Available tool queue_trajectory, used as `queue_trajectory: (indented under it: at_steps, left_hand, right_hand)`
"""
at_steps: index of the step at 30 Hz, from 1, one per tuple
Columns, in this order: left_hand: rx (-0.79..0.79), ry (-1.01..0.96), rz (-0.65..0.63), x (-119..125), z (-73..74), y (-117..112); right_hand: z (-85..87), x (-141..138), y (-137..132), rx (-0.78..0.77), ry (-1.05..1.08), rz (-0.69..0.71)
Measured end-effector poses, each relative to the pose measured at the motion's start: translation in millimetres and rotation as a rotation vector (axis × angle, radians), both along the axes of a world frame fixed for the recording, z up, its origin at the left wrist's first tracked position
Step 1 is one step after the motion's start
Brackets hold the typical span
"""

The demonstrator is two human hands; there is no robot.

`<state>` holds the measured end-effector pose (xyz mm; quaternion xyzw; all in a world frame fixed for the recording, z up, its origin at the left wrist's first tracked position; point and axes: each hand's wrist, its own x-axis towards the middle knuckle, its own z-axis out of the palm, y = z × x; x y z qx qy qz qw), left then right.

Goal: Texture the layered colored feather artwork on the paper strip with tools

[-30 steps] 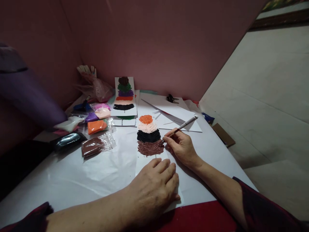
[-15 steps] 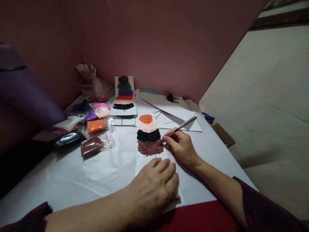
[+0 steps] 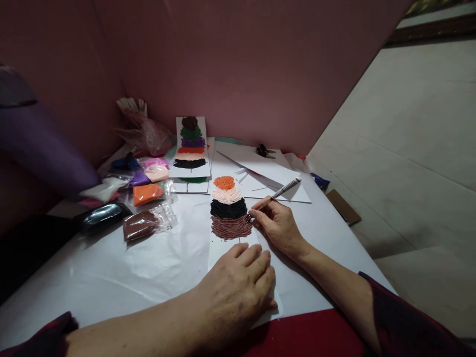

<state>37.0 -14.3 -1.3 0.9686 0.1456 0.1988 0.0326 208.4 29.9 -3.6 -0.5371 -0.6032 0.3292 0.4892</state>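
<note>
- Slightly, the fork point(image 3: 286, 188) has shifted: half a second ago its tines were mostly lost beside the fingertips at the brown band's right edge; now they show a little farther left, over that end.
- The right hand point(image 3: 278, 225) has moved very little, its thumb and fingers pinched closed around the fork, the striped handle slanting up toward the far right.
- The left hand point(image 3: 241, 277) has kept its place, palm down across the near part of the white sheet point(image 3: 219, 255). Its fingers lie forward, loosely together, gripping nothing that shows; the thumb tip shows at the right.
- The sheet lies mid-table on the white cover point(image 3: 148, 277), its stacked colours in the same order: orange patch point(image 3: 224, 183) farthest, then pale band point(image 3: 226, 196), black band point(image 3: 227, 209) and, nearest, brown band point(image 3: 228, 228).
- That small shift suggests the work is confined to the brown band's right end, where grooves already run; the left hand probably steadies the sheet.
- Whether the tines press into the brown or hover just above it, I can't quite tell; they are small and dark.
- To the left, the brown packet point(image 3: 143, 225) lies untouched.
</note>
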Motion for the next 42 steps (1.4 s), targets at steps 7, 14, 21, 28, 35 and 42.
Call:
queue_trajectory:
  at_steps: [7,14,21,28,35,42]
  left_hand:
    - [0.0,-0.007,-0.002,0.1,-0.6,-0.1]
    - [0.009,-0.003,-0.004,-0.1,0.7,0.3]
    - [0.001,-0.004,-0.001,-0.2,0.2,0.1]
    - [0.0,-0.005,0.0,0.0,-0.7,0.3]
    - [-0.001,-0.013,0.002,0.2,0.0,0.2]
    - [0.011,-0.004,0.004,0.0,0.0,0.2]
  right_hand:
    - [0.4,0.2,0.9,0.013,-0.016,-0.01]
    - [0.2,-0.7,0.8,0.015,0.081,-0.037]
    - [1.3,-1.1,0.3,0.036,0.001,0.008]
    - [2.8,-0.9,0.2,0.037,-0.04,0.004]
    - [3.4,-0.6,2.1,0.029,-0.013,-0.02]
    - [0.8,0.9,5.4,0.054,-0.006,-0.037]
